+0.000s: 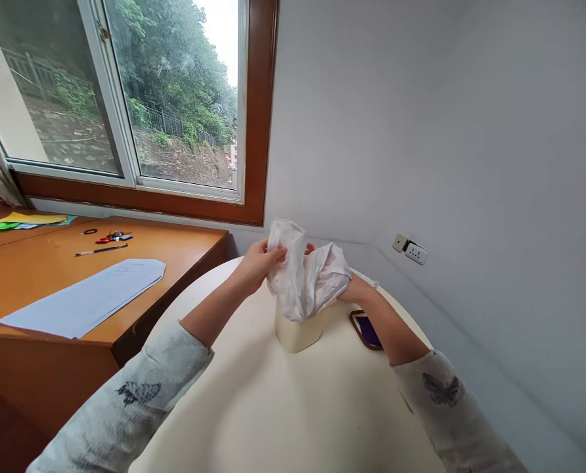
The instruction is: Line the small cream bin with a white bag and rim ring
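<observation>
We observed thin, crinkled, translucent plastic in the bag and a smooth, faintly lustrous surface, apparently plastic, on the cream container. We noted a smooth satin finish on the round table, glossy wood-like boarding on the desk, and matt paper in the sheets. We distinguished soft, textured cloth in the sleeves, polished wood in the window trim, and smooth plastic in the socket.

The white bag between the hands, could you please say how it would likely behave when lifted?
The white bag would probably flop rather than hold its shape, given its creases and loose folds. It is likely light, as the material looks thin, though anything inside is hidden.
</observation>
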A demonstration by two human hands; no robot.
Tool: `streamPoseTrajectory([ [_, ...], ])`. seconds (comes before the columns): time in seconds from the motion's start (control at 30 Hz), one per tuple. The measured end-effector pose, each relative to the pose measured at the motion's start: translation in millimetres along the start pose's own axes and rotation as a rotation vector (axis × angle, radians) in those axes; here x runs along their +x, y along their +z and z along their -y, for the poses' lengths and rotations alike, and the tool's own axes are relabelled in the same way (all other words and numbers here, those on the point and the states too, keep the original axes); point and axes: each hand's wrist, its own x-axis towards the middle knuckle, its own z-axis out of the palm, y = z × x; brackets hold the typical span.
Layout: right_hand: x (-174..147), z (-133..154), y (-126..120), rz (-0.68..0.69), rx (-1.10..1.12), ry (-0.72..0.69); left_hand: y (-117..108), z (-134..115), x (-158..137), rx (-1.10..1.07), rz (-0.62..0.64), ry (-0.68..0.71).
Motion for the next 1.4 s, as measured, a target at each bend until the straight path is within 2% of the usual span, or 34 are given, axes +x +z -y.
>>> streamPoseTrajectory([
  [0.07, 1, -2, -8, -0.069, 0.095, 0.050, -3, 2, 2, -0.067, -0.016, -0.037],
  [0.17, -1, -5, -22, -0.328, 0.319, 0.151, -2, 1, 4, -0.206, -0.096, -0.094],
  [0.23, -6, -2, -29, -0.403, 0.456, 0.144, 0, -2, 4, -0.277, -0.142, -0.126],
  [0.33, -15, 12, -30, -0.294, 0.467, 0.038, 3, -6, 4, -0.349, -0.157, -0.163],
  [0.43, -20, 26, -24, -0.165, 0.195, 0.024, 4, -8, 1, -0.407, -0.139, -0.194],
  [0.53, -17, 27, -17, -0.149, -0.099, 0.060, 2, -7, -1, -0.398, -0.106, -0.205],
  [0.63, -12, 16, -18, -0.190, -0.212, 0.106, -4, -4, -1, -0.372, -0.116, -0.202],
  [0.7, -12, 8, -24, -0.247, -0.133, 0.148, -11, -1, 0, -0.368, -0.148, -0.193],
  [0.83, -16, -7, -43, -0.382, 0.253, 0.181, -29, 3, -2, -0.354, -0.196, -0.213],
  [1.0, -25, -16, -59, -0.542, 0.551, 0.185, -49, 7, -19, -0.254, -0.125, -0.347],
  [1.1, -33, -19, -63, -0.607, 0.627, 0.158, -57, 14, -29, -0.245, -0.122, -0.414],
  [1.23, -46, -28, -70, -0.662, 0.615, 0.248, -68, 26, -42, -0.257, -0.146, -0.454],
  [1.4, -69, -41, -78, -0.564, 0.496, 0.397, -82, 35, -63, -0.259, -0.143, -0.524],
])
